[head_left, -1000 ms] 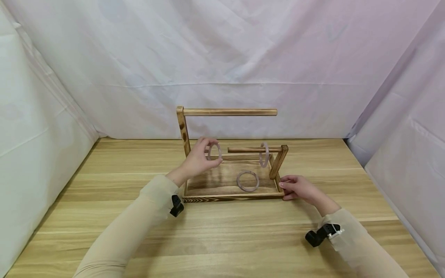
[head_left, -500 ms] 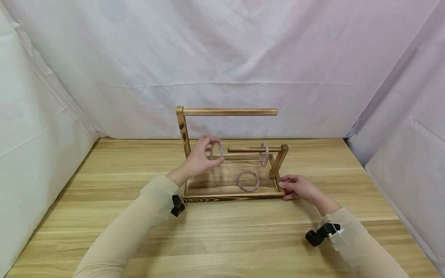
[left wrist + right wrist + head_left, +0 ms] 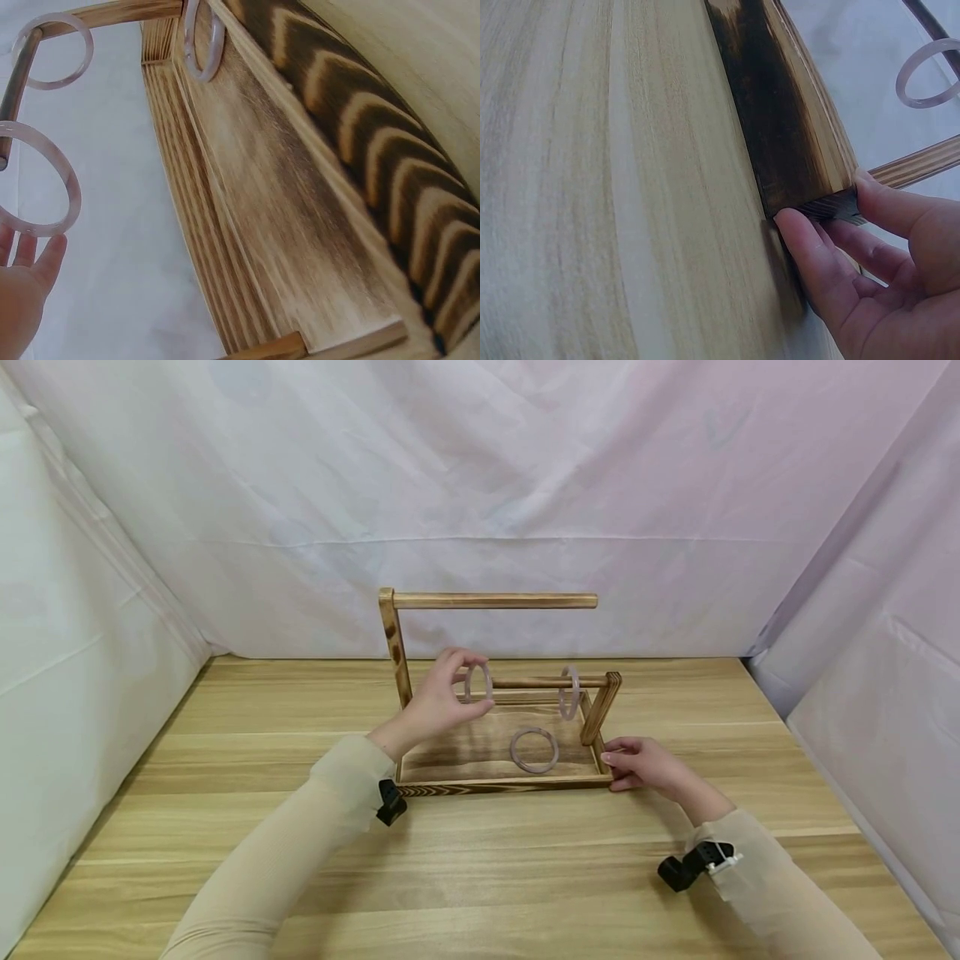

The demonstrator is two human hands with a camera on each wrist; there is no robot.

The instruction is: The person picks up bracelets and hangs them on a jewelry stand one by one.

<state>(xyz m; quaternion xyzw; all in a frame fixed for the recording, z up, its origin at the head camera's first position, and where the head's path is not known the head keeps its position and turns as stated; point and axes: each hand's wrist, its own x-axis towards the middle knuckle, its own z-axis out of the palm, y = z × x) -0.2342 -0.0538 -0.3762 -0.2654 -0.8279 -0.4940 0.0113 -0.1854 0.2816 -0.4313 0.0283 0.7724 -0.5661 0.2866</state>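
Note:
My left hand [image 3: 435, 700] pinches a pale lilac bangle [image 3: 73, 191] between thumb and fingertips. It holds the bangle upright at the free left end of the lower wooden bar [image 3: 528, 682]; in the left wrist view, the bar's tip shows inside the ring. A second bangle [image 3: 577, 695] hangs on that bar near its right post. Flat in the tray of the wooden stand [image 3: 502, 788] lies a third bangle [image 3: 535, 771]. At the stand's front right corner, my right hand [image 3: 648, 768] grips the tray's end, thumb and fingers on either side of the wood.
Above and behind, a longer upper bar [image 3: 495, 601] runs rightward from the tall left post [image 3: 396, 647]. The stand sits on a wood-grain table [image 3: 495, 868]. White cloth [image 3: 480, 485] hangs behind and at both sides. Each wrist carries a small black camera.
My left hand has moved slightly right with its bangle, from left of the lower bar to its free end. The right hand and the other bangles have stayed put.

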